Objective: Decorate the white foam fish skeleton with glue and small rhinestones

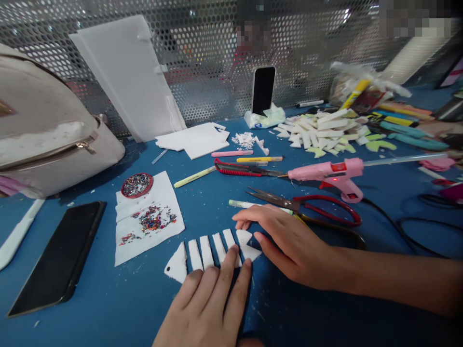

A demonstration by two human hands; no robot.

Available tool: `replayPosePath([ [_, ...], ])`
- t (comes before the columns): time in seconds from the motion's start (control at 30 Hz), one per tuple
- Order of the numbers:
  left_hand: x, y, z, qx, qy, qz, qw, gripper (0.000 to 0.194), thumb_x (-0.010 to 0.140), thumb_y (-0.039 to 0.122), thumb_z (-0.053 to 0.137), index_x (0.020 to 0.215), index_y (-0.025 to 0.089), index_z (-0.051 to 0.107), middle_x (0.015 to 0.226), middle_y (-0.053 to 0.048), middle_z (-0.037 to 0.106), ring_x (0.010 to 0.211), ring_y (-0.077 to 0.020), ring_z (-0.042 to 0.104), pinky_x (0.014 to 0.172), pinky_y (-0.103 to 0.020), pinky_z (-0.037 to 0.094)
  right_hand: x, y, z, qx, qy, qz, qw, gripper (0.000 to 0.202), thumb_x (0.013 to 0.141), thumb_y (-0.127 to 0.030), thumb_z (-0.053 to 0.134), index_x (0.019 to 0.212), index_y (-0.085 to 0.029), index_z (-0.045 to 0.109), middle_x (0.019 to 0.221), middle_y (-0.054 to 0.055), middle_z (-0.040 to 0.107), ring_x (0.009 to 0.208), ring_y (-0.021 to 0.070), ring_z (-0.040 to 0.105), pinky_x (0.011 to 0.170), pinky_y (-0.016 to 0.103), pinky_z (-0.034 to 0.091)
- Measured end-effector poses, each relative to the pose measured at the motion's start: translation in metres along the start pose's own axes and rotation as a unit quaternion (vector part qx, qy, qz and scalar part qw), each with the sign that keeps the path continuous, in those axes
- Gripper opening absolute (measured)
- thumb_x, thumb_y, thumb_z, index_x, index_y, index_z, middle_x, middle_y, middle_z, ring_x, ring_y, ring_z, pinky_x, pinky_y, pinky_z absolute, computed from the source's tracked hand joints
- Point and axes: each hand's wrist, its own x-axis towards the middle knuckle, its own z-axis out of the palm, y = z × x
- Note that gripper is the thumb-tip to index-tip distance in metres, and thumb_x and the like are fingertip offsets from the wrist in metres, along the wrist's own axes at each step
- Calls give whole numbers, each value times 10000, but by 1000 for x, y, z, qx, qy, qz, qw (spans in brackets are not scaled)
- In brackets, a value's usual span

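Observation:
White foam pieces lie in a row as a fish shape: a head piece with a black eye dot, several narrow strips set apart, and a tail piece. My left hand reaches in from below, its outstretched fingertips on the last strip and the lower edge of the tail; it hides the strips' lower ends. Beside the tail, my right hand rests with thumb and fingers apart, the thumb at the tail's edge. Behind it lie scissors with red handles and a pale green pen.
A pink glue gun and a red cutter lie beyond the scissors. At left are a dark phone, a bead-covered paper and a bag. Foam scraps and an upright phone stand farther back.

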Motion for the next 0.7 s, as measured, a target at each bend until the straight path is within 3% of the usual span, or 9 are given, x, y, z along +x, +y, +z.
replayPosePath([
  [0.17, -1, 1, 1, -9, -2, -19, 1000, 630, 1032, 573, 296, 1428, 143, 531, 1460, -153, 547, 1043, -239, 533, 902, -354, 331, 2, -2, -2, 15, -10, -15, 1000, 420, 937, -52, 434, 1345, -151, 449, 1166, 83, 613, 1104, 190, 559, 1018, 342, 407],
  [0.7, -1, -1, 1, 8, -2, 8, 1000, 669, 1005, 615, 350, 1423, 128, 537, 1436, -168, 567, 1027, -241, 543, 903, -344, 329, 3, -3, -2, 34, -4, -16, 999, 391, 952, -52, 413, 1330, -143, 457, 1135, 80, 615, 1060, 179, 564, 984, 322, 410],
])
